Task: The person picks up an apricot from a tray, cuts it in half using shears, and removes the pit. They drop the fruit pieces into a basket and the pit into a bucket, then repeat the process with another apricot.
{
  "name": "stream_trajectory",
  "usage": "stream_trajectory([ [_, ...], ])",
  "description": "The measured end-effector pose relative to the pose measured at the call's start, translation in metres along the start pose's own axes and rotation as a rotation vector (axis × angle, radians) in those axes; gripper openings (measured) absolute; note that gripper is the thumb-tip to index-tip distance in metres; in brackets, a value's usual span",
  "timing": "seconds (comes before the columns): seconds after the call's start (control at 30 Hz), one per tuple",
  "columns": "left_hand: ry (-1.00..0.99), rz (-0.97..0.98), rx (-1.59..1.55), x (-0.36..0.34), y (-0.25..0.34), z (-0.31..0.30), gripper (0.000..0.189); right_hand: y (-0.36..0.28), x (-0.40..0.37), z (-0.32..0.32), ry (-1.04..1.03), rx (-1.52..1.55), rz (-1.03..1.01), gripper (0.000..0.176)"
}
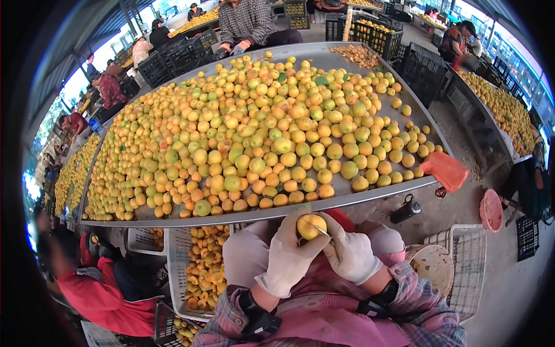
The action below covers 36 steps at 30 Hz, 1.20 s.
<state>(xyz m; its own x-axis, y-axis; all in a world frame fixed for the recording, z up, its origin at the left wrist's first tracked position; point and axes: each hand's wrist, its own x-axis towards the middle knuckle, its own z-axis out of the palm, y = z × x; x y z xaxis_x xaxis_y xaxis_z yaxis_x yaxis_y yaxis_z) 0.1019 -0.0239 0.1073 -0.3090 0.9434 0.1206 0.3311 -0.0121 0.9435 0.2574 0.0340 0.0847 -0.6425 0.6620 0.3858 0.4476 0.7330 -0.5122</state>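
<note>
My left hand (290,250), in a pale glove, is closed round a yellow apricot (308,225) above my lap. My right hand (350,253), gloved too, is pinched close beside it. From its fingers a thin knife blade (321,232) reaches the apricot's skin, where a dark line runs across; the handle is hidden in the glove. Just beyond both hands lies the metal table (370,195), its raised rim nearest me. A broad heap of whole apricots (248,133) covers much of it.
A white crate (178,260) of split apricots stands to my left. On my right are a round bucket (433,267), a white crate (468,266) and a black bottle (406,209). An orange bag (445,170) hangs at the table corner. A person in red (104,289) sits at left; another sits across.
</note>
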Motion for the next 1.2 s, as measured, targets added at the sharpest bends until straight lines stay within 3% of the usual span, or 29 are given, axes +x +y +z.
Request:
stream_trajectory([
  [0.1,-0.018,0.048,-0.012,0.003,-0.024,0.003,0.049,-0.001,-0.002,0.008,-0.05,-0.077,0.073,0.063],
  [0.17,-0.033,-0.047,-0.102,0.003,-0.024,0.003,0.046,0.0,-0.003,0.011,-0.036,-0.065,0.078,0.065],
  [0.23,-0.033,0.089,0.014,0.002,-0.033,0.001,0.045,-0.002,0.0,0.009,-0.16,0.109,0.191,0.068],
  [0.37,-0.17,-0.11,-0.24,-0.005,-0.036,0.0,0.048,0.006,0.001,0.012,-0.064,0.414,0.055,0.074],
  [0.43,-0.202,-0.066,-0.245,-0.01,-0.04,0.005,0.05,0.007,0.003,0.007,-0.27,0.627,0.19,0.078],
  [0.47,-0.199,-0.058,-0.222,-0.011,-0.045,0.007,0.055,0.009,0.001,0.013,-0.269,0.675,0.204,0.074],
  [0.7,-0.129,-0.026,0.047,-0.017,-0.04,0.003,0.046,0.005,-0.004,0.023,-0.146,0.697,0.095,0.069],
  [0.9,-0.154,0.004,-0.084,-0.019,-0.049,0.002,0.036,0.0,0.005,0.011,-0.294,0.826,0.155,0.066],
  [0.97,-0.135,0.076,0.007,-0.022,-0.046,0.0,0.033,-0.01,0.01,-0.006,-0.522,1.003,0.459,0.064],
  [1.07,-0.176,0.058,-0.107,-0.023,-0.044,0.0,0.033,-0.008,0.002,0.0,-0.491,1.06,0.444,0.062],
  [1.2,-0.223,0.05,-0.03,-0.027,-0.044,-0.006,0.035,-0.008,-0.003,0.002,-0.551,1.093,0.498,0.06],
])
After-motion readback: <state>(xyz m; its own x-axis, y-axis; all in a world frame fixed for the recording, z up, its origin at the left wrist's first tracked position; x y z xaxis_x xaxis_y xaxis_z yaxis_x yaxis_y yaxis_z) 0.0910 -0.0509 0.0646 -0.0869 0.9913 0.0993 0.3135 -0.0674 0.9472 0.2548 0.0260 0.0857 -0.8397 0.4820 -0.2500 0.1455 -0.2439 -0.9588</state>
